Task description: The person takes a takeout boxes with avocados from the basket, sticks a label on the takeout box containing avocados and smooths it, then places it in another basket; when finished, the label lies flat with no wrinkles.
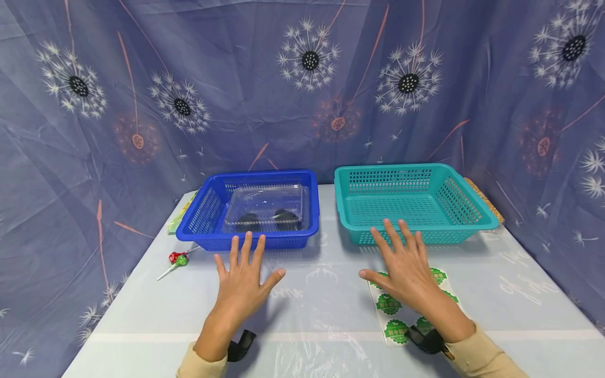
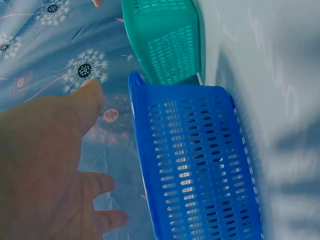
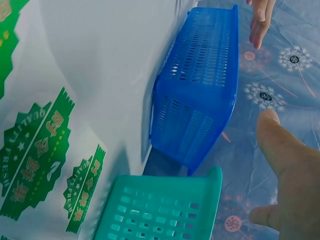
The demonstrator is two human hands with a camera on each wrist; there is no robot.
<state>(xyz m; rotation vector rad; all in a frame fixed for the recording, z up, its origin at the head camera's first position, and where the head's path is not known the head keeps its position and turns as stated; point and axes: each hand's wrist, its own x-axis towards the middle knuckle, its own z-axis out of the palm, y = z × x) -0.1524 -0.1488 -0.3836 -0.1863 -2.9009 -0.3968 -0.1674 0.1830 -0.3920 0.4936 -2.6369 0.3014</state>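
My left hand (image 1: 241, 289) hovers with spread fingers in front of the blue basket (image 1: 260, 242), holding nothing. Inside that basket lies a clear plastic container (image 1: 267, 202) with dark items showing through or under it; their kind is unclear. My right hand (image 1: 408, 268), fingers also spread, hangs before the teal basket (image 1: 392, 205) and over a sheet of green stickers (image 1: 388, 304), part of which it hides. In the left wrist view, the left hand (image 2: 55, 160) stands beside the blue basket. The right wrist view shows the right hand (image 3: 295, 175) near the teal basket (image 3: 155, 207).
Red and green lollipops (image 1: 178, 259) lie left of the blue basket. A green-yellow packet (image 1: 181, 214) is partly behind it. Something orange-brown (image 1: 485, 199) sticks out behind the teal basket. A dandelion-patterned curtain (image 1: 264, 105) surrounds the white-covered table (image 1: 321, 336).
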